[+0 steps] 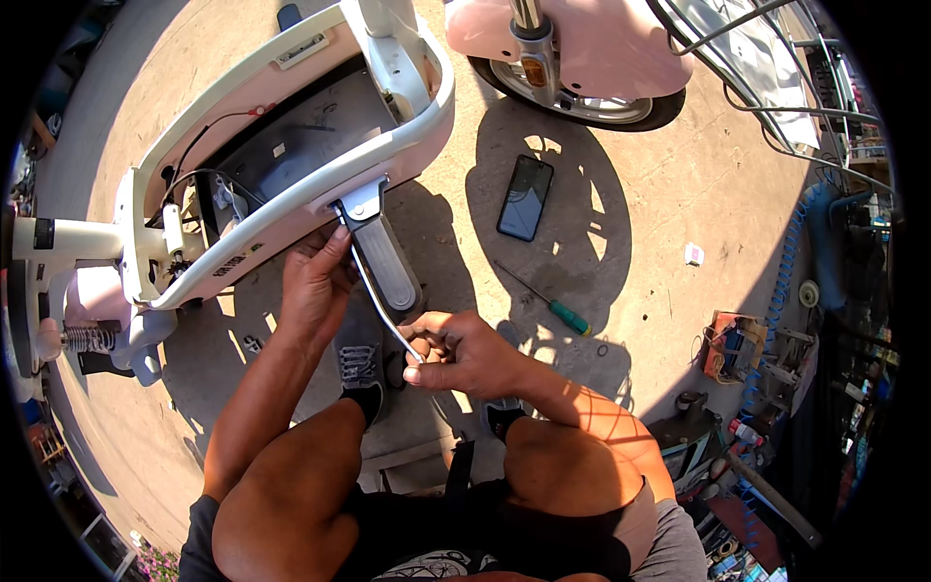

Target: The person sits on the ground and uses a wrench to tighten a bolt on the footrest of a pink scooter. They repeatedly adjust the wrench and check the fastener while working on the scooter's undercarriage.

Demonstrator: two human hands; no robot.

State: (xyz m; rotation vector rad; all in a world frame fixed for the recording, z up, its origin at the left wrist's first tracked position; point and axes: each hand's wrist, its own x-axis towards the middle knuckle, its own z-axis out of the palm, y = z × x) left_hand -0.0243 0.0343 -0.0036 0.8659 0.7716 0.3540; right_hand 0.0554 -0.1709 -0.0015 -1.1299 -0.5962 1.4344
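Observation:
A thin, slightly curved silver bar runs between my hands; I cannot tell its exact kind. My left hand pinches its upper part, close to a bracket with a bolt on the side of a scooter body. The lower end sits in the bent fingers of my right hand. Beside the bar, a grey footrest sticks out from that bracket toward me. The pink and white scooter body has its floor compartment uncovered, with loose wires inside. Where the bar's upper end meets the bracket is partly hidden by my fingers.
A phone and a green-handled screwdriver lie on the concrete to the right. Beyond them stands a pink scooter's front wheel. A red box, tools and a blue coiled hose crowd the right edge.

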